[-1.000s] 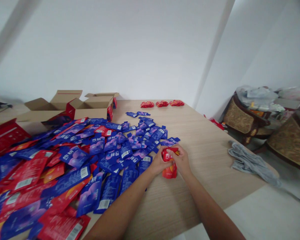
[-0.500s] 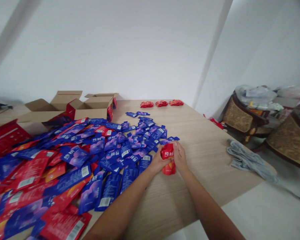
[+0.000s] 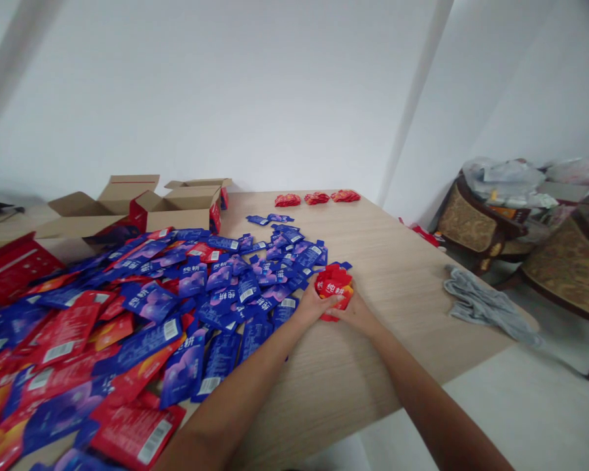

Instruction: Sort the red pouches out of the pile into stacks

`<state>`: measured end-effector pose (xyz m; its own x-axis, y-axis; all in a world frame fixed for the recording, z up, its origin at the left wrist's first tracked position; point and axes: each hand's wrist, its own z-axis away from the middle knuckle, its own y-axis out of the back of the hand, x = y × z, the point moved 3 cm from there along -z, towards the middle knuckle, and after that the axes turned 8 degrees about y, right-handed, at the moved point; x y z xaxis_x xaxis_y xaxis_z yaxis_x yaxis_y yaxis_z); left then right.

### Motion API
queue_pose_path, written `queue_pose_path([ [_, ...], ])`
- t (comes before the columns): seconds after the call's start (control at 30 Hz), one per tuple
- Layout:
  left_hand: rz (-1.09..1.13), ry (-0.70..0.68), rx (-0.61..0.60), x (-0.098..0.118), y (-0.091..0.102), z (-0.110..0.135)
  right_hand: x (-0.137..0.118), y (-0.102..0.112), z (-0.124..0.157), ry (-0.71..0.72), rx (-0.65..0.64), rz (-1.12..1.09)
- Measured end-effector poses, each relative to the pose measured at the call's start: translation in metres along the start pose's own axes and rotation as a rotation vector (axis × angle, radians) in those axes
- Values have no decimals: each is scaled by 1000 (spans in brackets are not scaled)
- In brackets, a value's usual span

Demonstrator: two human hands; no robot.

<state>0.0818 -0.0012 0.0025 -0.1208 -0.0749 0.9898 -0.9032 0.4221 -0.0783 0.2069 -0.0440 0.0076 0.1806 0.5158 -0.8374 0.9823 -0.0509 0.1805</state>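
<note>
A bunch of red pouches (image 3: 334,285) with white lettering and orange fruit print is held between my two hands over the table. My left hand (image 3: 313,307) is closed on its left side, thumb across the front. On the right, my right hand (image 3: 357,315) grips the lower right part of the same bunch. The pouches are fanned out at the top, and their lower ends are mostly behind my fingers. Just left of my left hand lie loose blue pouches (image 3: 258,337), part of a wide heap mixed with red pouches (image 3: 72,327).
Three small stacks of red pouches (image 3: 317,198) sit along the table's far edge. Open cardboard boxes (image 3: 179,208) stand at the back left. A grey cloth (image 3: 485,304) lies at the right edge of the table (image 3: 397,261), with patterned chairs (image 3: 468,219) beyond, holding plastic bags.
The red pouches have spread from a tidy upright stack into a fan. My right hand has shifted lower, from the top right side of the bunch to its lower right.
</note>
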Motion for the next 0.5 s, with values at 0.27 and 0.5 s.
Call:
queue_pose_path([
  [0.27, 25, 186, -310, 3, 13, -2, 7, 9, 2, -160, 10, -221],
  [0.5, 95, 216, -242, -13, 6, -3, 4, 0, 1, -174, 153, -381],
])
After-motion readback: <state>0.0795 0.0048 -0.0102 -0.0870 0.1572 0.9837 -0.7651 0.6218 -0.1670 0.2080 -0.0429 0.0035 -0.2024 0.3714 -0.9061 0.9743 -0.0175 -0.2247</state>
